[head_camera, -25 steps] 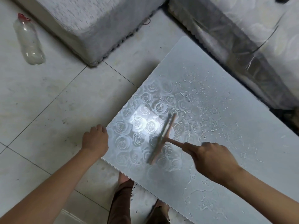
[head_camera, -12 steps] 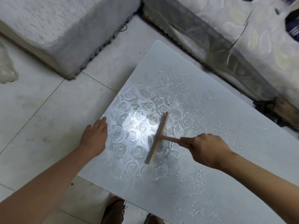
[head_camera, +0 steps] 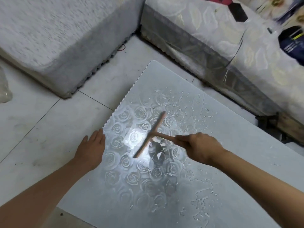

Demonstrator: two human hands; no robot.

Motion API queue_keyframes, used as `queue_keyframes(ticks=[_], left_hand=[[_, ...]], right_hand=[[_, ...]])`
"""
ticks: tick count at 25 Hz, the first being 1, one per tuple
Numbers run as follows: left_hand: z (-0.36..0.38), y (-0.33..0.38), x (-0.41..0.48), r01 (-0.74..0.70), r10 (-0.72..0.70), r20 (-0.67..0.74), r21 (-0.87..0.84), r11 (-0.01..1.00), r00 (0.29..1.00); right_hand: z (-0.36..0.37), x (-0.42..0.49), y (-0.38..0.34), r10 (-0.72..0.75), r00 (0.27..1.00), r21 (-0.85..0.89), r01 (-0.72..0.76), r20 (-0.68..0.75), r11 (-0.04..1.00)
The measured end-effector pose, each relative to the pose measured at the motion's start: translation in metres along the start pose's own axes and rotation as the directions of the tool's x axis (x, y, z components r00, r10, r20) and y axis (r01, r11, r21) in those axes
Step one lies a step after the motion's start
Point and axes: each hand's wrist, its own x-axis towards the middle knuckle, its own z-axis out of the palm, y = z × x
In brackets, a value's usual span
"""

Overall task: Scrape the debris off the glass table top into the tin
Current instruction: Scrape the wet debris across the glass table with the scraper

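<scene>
Two hands: right hand point(head_camera: 200, 148) grips T-shaped wooden scraper point(head_camera: 152, 134) on rose-embossed glass table top point(head_camera: 164, 204); left hand point(head_camera: 92, 148) lies flat at its edge.

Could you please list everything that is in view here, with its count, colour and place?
glass table top: one, grey with a rose pattern, centre, above the floor.
scraper: one, light wood, T-shaped, over the glass at mid-frame.
debris: many flecks, white, on the glass beyond the scraper and at lower right.
floor tiles: several, off-white, left of the glass.
upholstered block: one, grey, top left.
floral-covered furniture: one, cream and grey, top right.
dark bag: one, navy, on that furniture.
clear plastic object: one, cut off at the left edge.
tin: none in view.
left hand: flat at the glass's left edge.
right hand: grips the scraper's handle.
</scene>
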Motion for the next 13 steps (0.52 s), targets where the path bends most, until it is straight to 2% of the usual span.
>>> queue_keyframes(ticks=[2, 6, 8, 10, 13], left_hand=[[-0.010, 0.004, 0.007, 0.019, -0.019, 0.015, -0.019, 1.000, 1.000], [-0.026, 0.008, 0.026, 0.100, -0.094, 0.047, -0.164, 0.981, 0.994], [-0.035, 0.009, 0.039, 0.188, -0.174, 0.072, -0.332, 0.925, 0.982], [-0.042, 0.004, 0.058, 0.264, -0.247, 0.105, -0.527, 0.808, 0.963], [-0.044, -0.006, 0.080, 0.275, -0.255, 0.124, -0.622, 0.733, 0.959]], right_hand=[[-0.010, -0.020, 0.025, 0.048, 0.998, -0.053, -0.046, 0.038, 0.997], [-0.039, 0.019, -0.003, -0.174, 0.979, -0.080, 0.166, -0.109, 0.983], [-0.053, 0.062, -0.037, -0.241, 0.959, -0.108, 0.226, -0.152, 0.968], [-0.065, 0.096, -0.056, -0.225, 0.961, -0.090, 0.213, -0.161, 0.973], [-0.057, 0.101, -0.032, -0.152, 0.983, 0.014, 0.154, -0.101, 0.988]])
